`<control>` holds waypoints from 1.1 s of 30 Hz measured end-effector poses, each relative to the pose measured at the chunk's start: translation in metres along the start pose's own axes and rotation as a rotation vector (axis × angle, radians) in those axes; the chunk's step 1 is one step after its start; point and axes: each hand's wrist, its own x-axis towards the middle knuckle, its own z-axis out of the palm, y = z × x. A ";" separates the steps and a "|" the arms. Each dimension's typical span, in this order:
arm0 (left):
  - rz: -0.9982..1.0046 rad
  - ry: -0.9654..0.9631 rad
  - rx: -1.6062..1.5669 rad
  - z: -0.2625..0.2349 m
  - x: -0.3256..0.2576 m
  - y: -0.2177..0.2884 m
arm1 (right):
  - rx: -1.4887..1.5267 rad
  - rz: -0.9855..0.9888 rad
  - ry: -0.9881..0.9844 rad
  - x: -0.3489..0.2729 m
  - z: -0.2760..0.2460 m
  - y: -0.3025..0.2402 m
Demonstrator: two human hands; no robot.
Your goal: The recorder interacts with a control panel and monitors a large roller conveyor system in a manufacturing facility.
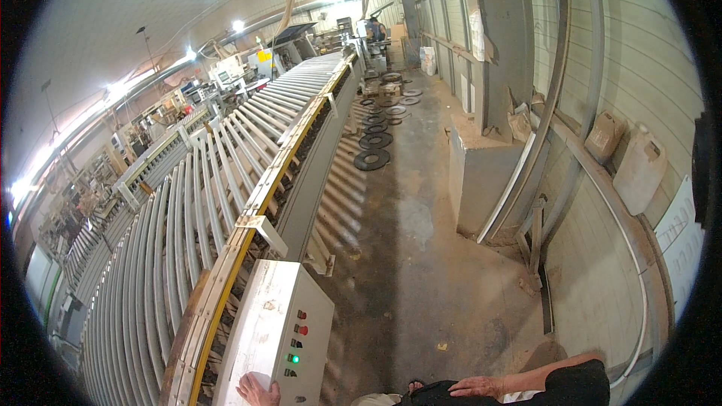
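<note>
My left hand (258, 391) rests on the top of a white control box (263, 308) at the lower left, fingers spread and nothing held. The box's side carries red and black knobs and a lit green button (294, 359). My right hand (476, 387) lies flat with fingers stretched out on dark clothing (432, 393) at the bottom edge, and it is empty too. Beside the box runs a long roller conveyor (203, 203) of grey metal rollers, edged by a yellow-striped rail (248, 244).
Several dark rings (372, 158) lie on the concrete floor (421, 256) ahead. To the right stand a grey column base (481, 173) and a wall ledge with a pale plastic jug (641, 169). Far off, a person (376, 28) is beside machinery.
</note>
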 end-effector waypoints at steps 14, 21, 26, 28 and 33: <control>-0.009 -0.045 0.004 -0.004 0.001 0.002 | -0.016 -0.008 -0.014 0.003 -0.006 -0.005; -0.010 -0.041 -0.004 -0.007 -0.001 0.004 | 0.010 -0.001 -0.004 0.009 -0.013 -0.015; 0.002 -0.023 -0.011 -0.005 -0.001 0.002 | 0.072 0.025 0.002 0.005 -0.010 -0.010; -0.002 -0.016 -0.012 -0.006 -0.001 0.003 | 0.071 0.023 0.013 0.005 -0.008 -0.010; -0.003 -0.006 -0.018 -0.005 0.000 0.002 | 0.057 0.010 0.029 0.004 -0.006 -0.006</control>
